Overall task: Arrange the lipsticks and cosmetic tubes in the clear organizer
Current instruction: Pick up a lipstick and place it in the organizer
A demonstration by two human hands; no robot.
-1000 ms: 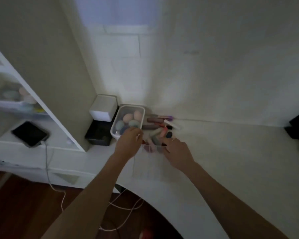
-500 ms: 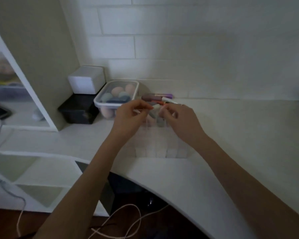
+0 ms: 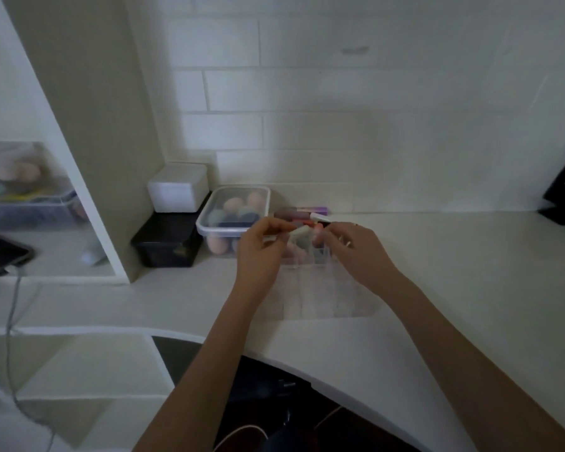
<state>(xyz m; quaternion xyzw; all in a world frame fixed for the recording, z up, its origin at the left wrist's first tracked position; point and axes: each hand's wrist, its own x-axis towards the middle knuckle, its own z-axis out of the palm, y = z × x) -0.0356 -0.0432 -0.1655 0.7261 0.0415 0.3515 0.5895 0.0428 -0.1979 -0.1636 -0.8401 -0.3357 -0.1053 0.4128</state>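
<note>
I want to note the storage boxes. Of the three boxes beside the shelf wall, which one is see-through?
The clear lidded container, rightmost of the three: coloured makeup sponges show through it. The white box and the black box under it are opaque.

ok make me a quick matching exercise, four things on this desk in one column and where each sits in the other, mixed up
Things:
1. white box
2. sponge tub
3. clear organizer
4. purple-capped tube

Places:
A. lying against the wall, behind the hands
B. on top of the black box
C. on the desk, between the forearms
D. right of the black box

Pairs: 1-B, 2-D, 3-C, 4-A
</note>
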